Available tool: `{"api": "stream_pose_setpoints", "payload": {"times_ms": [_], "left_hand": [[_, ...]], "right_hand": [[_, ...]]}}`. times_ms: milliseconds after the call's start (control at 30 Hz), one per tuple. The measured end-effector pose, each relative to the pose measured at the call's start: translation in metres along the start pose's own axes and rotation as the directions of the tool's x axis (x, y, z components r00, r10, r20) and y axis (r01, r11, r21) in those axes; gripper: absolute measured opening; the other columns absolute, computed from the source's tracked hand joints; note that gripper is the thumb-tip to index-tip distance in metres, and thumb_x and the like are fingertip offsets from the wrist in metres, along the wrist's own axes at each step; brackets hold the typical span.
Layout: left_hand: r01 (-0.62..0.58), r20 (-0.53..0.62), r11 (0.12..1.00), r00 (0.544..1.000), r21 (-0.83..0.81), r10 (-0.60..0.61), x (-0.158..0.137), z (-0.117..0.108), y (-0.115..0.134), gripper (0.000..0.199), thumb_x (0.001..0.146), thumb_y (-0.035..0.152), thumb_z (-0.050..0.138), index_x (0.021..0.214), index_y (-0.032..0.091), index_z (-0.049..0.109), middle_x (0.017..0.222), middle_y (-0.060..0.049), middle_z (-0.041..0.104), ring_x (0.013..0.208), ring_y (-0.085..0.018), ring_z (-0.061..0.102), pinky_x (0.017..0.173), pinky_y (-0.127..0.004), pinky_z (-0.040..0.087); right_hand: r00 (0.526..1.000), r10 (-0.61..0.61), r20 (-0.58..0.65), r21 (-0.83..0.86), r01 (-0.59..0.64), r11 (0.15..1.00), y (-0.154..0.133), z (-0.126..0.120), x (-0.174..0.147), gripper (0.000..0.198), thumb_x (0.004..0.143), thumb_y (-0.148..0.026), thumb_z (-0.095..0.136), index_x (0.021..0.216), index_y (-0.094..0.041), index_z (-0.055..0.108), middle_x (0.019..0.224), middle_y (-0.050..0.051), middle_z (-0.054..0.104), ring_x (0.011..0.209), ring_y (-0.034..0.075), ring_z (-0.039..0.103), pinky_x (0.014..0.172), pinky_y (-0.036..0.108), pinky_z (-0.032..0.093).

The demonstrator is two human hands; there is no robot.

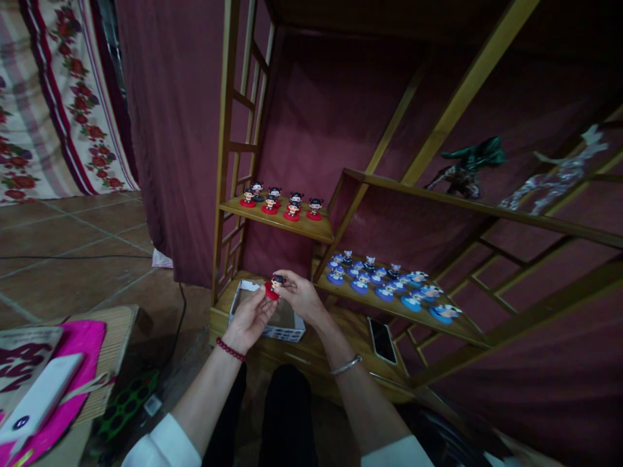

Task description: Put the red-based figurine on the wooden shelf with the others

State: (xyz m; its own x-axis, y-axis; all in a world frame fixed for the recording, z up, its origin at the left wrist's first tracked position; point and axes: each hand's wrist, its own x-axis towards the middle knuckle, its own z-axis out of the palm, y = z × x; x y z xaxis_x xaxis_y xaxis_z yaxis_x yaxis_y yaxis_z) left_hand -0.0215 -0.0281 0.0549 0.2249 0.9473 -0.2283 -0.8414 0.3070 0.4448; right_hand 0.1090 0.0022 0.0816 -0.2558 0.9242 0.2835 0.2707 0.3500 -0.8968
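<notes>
- Holding a black-haired figurine [275,285] on a red base between both hands, with an open patterned box [287,333] below at six o'clock, on the lower board [355,324].
- Pinching the red base with the left hand [248,319], thumb and fingers drawn together on its rim.
- Closing the right hand [302,297] on the head from three o'clock, with curled fingers gathered on top; cannot tell how firmly.
- Hiding parts of the figurine's body and base behind the fingers; too small to make out finer details.
- Covering much of the box's inside with both hands and wrists.
- Seeing, at twelve o'clock from the held piece, more red-based figurines [293,210] on the upper shelf [316,228], with the back ones partly screened by those in front.
- Finding blue and purple figurines [384,290] at three o'clock, crowded and overlapping, too tangled to count surely.
- Noting a dark-screened device [383,340] at four o'clock.
- Losing detail at two o'clock, around a dark green sculpture [470,165] and a blurred clear sculpture [559,175].
- Cutting off a pink item [87,350] at eight o'clock, along the left edge, and both white sleeves [165,444] at the bottom.
</notes>
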Motion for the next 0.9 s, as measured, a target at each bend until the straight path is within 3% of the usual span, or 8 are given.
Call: {"api": "stream_pose_setpoints", "payload": {"times_ms": [500,900], "left_hand": [[-0.040,0.070,0.999,0.997,-0.015,0.041,0.0016,-0.0026,-0.0030,0.008,0.075,0.009,0.061,0.082,0.013,0.063,0.086,-0.006,0.068,0.076,-0.012,0.064,0.074,-0.024,0.051],[-0.071,0.099,0.997,0.992,-0.021,0.073,0.0031,0.0037,-0.0077,0.018,0.072,0.008,0.063,0.089,0.015,0.064,0.088,-0.004,0.068,0.079,-0.012,0.063,0.081,-0.026,0.049]], "right_hand": [[0.999,0.002,-0.045,-0.027,-0.003,1.000,-0.0032,-0.0003,-0.0023,0.028,0.070,-0.027,0.060,0.098,-0.021,0.060,0.082,0.000,0.067,0.071,0.014,0.064,0.066,0.025,0.052],[0.988,-0.024,-0.153,-0.090,0.010,0.996,-0.0014,-0.0017,-0.0050,0.028,0.071,-0.026,0.061,0.099,-0.021,0.061,0.084,0.001,0.069,0.072,0.015,0.065,0.069,0.028,0.054]]}}
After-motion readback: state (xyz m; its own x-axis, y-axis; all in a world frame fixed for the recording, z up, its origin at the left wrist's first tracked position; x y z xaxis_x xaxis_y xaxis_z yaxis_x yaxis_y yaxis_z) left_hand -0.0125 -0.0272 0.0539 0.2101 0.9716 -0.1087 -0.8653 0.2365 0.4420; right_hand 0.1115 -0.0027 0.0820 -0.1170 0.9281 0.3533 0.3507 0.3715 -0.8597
